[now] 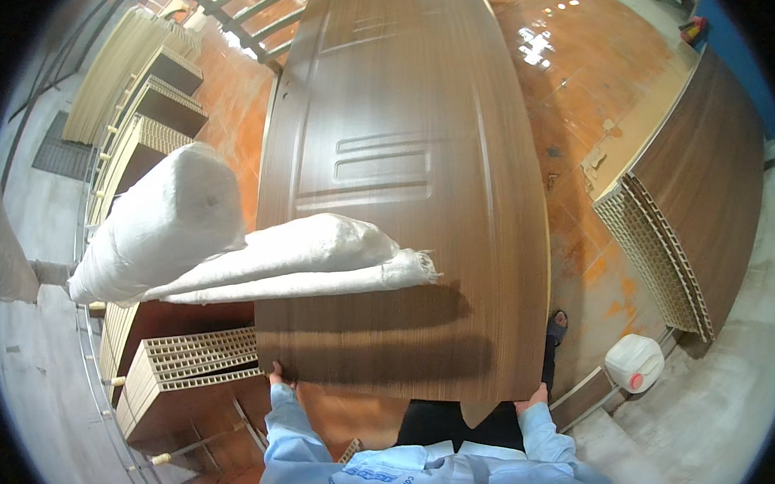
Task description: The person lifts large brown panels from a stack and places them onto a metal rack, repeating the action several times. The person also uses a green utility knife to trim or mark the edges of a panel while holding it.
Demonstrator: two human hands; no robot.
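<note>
At the near corners of a brown door panel (pixel 459 211), the left hand (pixel 280 377) and the right hand (pixel 533 397) each pinch its edge, though most of their fingers are hidden. The panel stretches forward from the hands, its far end cut off by the view's upper edge. A white bundle (pixel 308 251) covers part of its near half; beside its right edge, a sandalled foot (pixel 559 326) is only partly visible.
</note>
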